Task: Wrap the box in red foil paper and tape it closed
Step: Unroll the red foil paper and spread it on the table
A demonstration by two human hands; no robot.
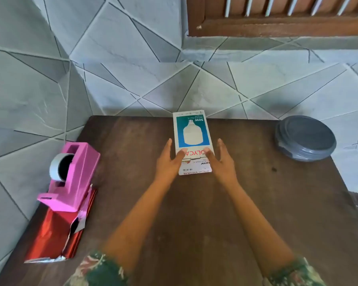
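Table (pixel 194 213): brown wood, set into a tiled corner, and it carries every item listed. The box is the reference for all positions.

Red foil paper (pixel 56 230): lies well to the left of the box at the table's near-left edge, rolled or folded with a torn end. It is not yet under the box, so wrapping has not begun.

Grey lidded container (pixel 305 138): well to the right of the box, apart from the work.

Pink tape dispenser (pixel 74 176): left of the box, resting on the foil's far end, probably as a weight.

Box (pixel 192 131): a white and blue lamp carton, lying flat at the far middle, its length running away from the person.

Left hand (pixel 168 159) and right hand (pixel 220 159): they flank the box's near end. Fingers are straight and together along its sides, and each thumb lies on the top face. This looks like squaring or steadying, not lifting.
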